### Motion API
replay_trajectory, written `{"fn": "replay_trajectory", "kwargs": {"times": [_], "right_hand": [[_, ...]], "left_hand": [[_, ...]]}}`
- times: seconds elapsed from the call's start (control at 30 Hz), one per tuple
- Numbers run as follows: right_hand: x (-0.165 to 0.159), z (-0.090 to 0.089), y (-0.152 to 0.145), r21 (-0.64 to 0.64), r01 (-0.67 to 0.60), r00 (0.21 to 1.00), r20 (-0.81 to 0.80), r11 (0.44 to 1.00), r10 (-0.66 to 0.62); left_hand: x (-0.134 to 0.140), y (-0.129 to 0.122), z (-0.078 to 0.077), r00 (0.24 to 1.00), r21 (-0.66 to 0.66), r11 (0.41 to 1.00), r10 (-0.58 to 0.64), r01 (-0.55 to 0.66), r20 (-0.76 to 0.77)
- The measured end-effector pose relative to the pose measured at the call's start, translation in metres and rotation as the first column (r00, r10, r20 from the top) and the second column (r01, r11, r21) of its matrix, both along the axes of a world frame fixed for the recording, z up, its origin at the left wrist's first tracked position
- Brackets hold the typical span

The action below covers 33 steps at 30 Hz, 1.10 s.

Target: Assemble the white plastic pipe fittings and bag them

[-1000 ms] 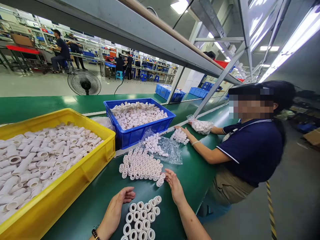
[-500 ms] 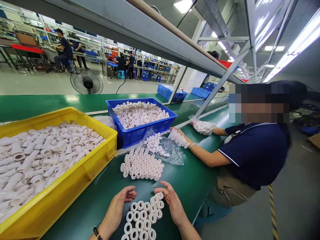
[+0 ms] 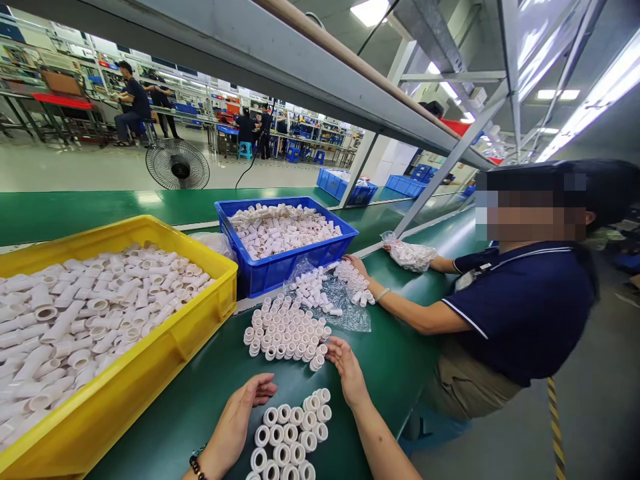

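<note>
My left hand (image 3: 246, 408), a beaded bracelet on its wrist, is open with fingers curved beside a near group of white plastic pipe fittings (image 3: 290, 435) standing on end. Further forward, my right hand (image 3: 349, 375) is open too, its fingertips at the right edge of a larger group of upright white fittings (image 3: 286, 328). Whether those fingertips touch the outermost fittings I cannot tell. Both groups stand on the green worktop (image 3: 190, 407).
At left stands a yellow bin (image 3: 175, 340) heaped with white fittings; behind it is a blue bin (image 3: 295, 265) of more. Loose fittings lie on a clear plastic bag (image 3: 350, 310). A co-worker (image 3: 520, 313) at right has one hand by fittings, the other at a filled bag (image 3: 413, 255).
My right hand has moved forward from the near group to the right edge of the far group. My left hand has barely moved. Some fittings by the co-worker's hand have shifted.
</note>
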State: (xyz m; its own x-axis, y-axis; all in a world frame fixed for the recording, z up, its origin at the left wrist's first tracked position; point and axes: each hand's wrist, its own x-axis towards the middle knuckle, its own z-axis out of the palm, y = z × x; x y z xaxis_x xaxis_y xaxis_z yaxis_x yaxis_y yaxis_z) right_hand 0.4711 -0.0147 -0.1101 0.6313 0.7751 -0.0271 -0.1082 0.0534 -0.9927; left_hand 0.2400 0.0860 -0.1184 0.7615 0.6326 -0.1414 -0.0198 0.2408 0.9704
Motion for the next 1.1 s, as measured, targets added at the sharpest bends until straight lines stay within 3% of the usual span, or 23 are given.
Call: {"fn": "replay_trajectory", "kwargs": {"times": [0.3, 0.47, 0.63, 0.83, 1.0, 1.1], "right_hand": [[-0.020, 0.002, -0.014, -0.013, -0.122, 0.990, -0.070, 0.992, 0.121], [-0.041, -0.005, -0.023, 0.042, -0.207, 0.964, -0.162, 0.978, 0.211], [-0.056, -0.010, -0.025, 0.111, -0.322, 0.906, -0.250, 0.940, 0.340], [-0.063, 0.001, -0.022, 0.206, -0.428, 0.824, -0.312, 0.880, 0.473], [-0.073, 0.015, -0.023, 0.174, -0.452, 0.816, -0.315, 0.875, 0.485], [-0.084, 0.022, -0.026, 0.157, -0.466, 0.817, -0.301, 0.871, 0.491]], "left_hand": [[-0.002, 0.000, 0.004, 0.999, -0.005, 1.000, -0.019, 0.019, 0.030], [-0.003, 0.001, 0.002, 0.988, -0.035, 0.995, -0.091, 0.096, 0.125], [0.006, -0.004, 0.006, 0.970, -0.224, 0.963, -0.096, 0.147, 0.225], [0.018, 0.001, 0.020, 0.966, -0.366, 0.904, -0.155, 0.223, 0.206], [0.021, 0.009, 0.026, 0.968, -0.376, 0.898, -0.167, 0.228, 0.189], [0.018, 0.009, 0.027, 0.940, -0.417, 0.849, -0.237, 0.324, 0.247]]}}
